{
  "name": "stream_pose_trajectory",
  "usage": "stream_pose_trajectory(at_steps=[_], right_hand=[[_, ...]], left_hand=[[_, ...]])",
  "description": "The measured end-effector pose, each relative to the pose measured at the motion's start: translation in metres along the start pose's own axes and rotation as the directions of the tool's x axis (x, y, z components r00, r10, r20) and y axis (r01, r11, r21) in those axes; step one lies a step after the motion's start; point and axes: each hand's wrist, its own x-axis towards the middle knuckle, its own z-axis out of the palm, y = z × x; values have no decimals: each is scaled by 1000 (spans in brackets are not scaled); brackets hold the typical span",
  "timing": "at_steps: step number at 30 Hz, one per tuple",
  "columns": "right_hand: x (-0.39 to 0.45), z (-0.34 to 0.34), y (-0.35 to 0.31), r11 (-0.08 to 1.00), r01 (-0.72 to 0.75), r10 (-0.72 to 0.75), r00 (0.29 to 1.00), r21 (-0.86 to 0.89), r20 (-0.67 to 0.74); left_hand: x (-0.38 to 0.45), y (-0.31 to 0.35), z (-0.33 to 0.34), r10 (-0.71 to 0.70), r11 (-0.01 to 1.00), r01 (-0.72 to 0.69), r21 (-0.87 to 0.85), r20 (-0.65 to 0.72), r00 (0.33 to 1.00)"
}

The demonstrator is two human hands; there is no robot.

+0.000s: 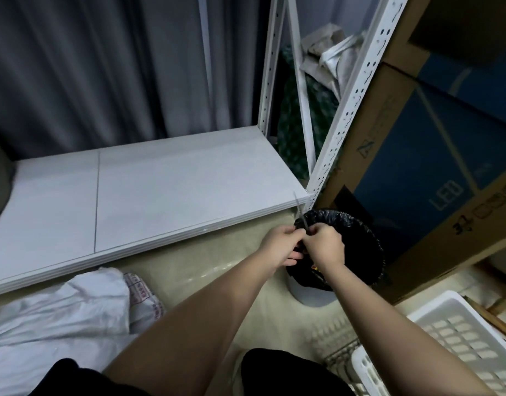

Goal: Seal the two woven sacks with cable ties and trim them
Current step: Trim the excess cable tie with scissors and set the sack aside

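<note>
Hands are meeting over the rim of a bin, both pinching a thin dark strip. It looks like a cable tie, though it is too slender and blurred to be sure. The strip is rising from between the fingertips and slanting up and left, its tip crossing the front corner of the white shelf. The left hand is closing thumb and forefinger on the strip's lower part, with the remaining fingers curled beneath. The right hand is pinching just beside it, knuckles up, the two sets of fingertips nearly touching.

Beneath them, the bin is sitting on the pale floor, lined with a black bag whose crinkled edge is folding over the rim. What lies inside is hidden by the hands.

One sack, white and rumpled with red print on a folded part, is lying on the floor at lower left, well apart from the hands and partly under the shelf's edge. A second sack cannot be made out.

Behind the bin, a white perforated rack post is slanting upward, with a large cardboard box marked LED leaning to its right. A white slotted basket is sitting at lower right. Grey curtains are hanging behind the shelf.
</note>
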Motion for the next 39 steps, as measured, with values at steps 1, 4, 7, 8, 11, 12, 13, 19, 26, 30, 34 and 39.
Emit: stream_pose_trajectory(at_steps=[1,4,7,8,11,12,13,19,26,30,34,39], right_hand=[[-4,6,-10,999,34,-34,999,-7,19],[-9,25,-38,995,100,-99,993,-9,65],[-6,44,-60,988,150,-148,984,-19,95],[-2,52,-66,987,159,-157,981,-8,113],[17,73,-80,984,166,-174,968,59,180],[26,80,-83,984,158,-171,965,80,200],[37,87,-86,985,154,-168,961,82,218],[103,137,-85,979,167,-195,932,116,306],[149,196,-72,949,271,-240,952,-160,187],[172,211,-69,916,284,-244,955,-285,168],[189,214,-69,890,274,-254,962,-365,102],[196,214,-68,806,317,-312,945,-500,96]], left_hand=[[-1,1,-6,24,1000,-24,-4,-66,998],[3,1,-31,73,997,-73,10,-249,966],[5,4,-56,123,992,-103,78,-324,938],[9,5,-65,152,986,-116,121,-346,926],[30,5,-86,216,967,-139,216,-394,893],[38,5,-91,220,965,-138,224,-399,890],[50,4,-96,209,967,-129,218,-402,891],[126,-10,-125,136,985,-72,159,-442,887],[204,-44,-143,-5,999,-15,-45,-428,904],[220,-46,-140,-79,963,-20,-267,-353,932],[232,-46,-137,-82,944,7,-330,-211,974],[239,-36,-131,-121,898,49,-438,-138,983]])
